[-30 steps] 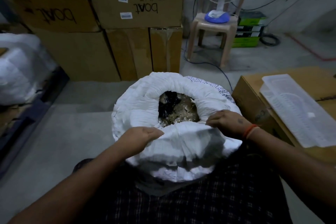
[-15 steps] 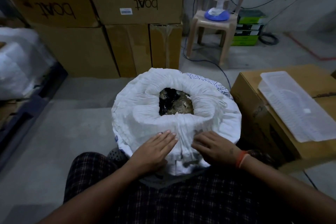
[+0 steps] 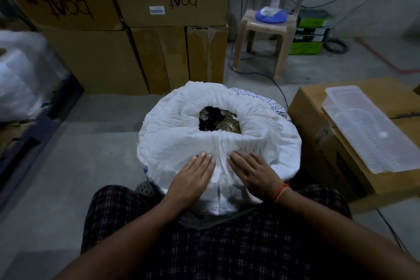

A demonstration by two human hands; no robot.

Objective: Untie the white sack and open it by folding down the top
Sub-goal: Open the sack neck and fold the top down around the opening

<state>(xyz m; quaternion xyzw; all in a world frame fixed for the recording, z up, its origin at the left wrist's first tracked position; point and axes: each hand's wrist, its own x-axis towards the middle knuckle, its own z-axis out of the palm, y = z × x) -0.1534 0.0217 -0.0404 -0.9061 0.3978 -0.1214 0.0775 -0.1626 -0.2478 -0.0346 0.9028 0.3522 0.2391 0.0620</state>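
The left hand [image 3: 193,177] lay flat on the near side of the white sack [image 3: 218,143], fingers straight and close together, pressing the cloth and gripping nothing. The right hand [image 3: 252,173] lay just beside it in the same way, fingers extended and slightly spread over the fabric, a narrow strip of gathered cloth between the two. An orange band [image 3: 281,192] circled the right wrist.

The sack stood on the grey floor [image 3: 68,166] directly in front of the person's checked garment [image 3: 227,245]. Its top was untied and rolled outward into a thick, wrinkled collar all the way round, leaving one small opening in the middle where dark and brownish contents [image 3: 218,119] showed; what they were could not be told. Blue print marked the far right edge of the sack.

To the right sat one cardboard box [image 3: 322,143] with one clear plastic lid [image 3: 370,127] resting on it. Behind the sack stood a stack of at least five cardboard boxes [image 3: 168,7], two of them printed "boat" upside down. One plastic stool [image 3: 263,41] carried one fan [image 3: 271,13], with green boxes [image 3: 311,34] beside it. White bags [image 3: 20,75] sat at the left.
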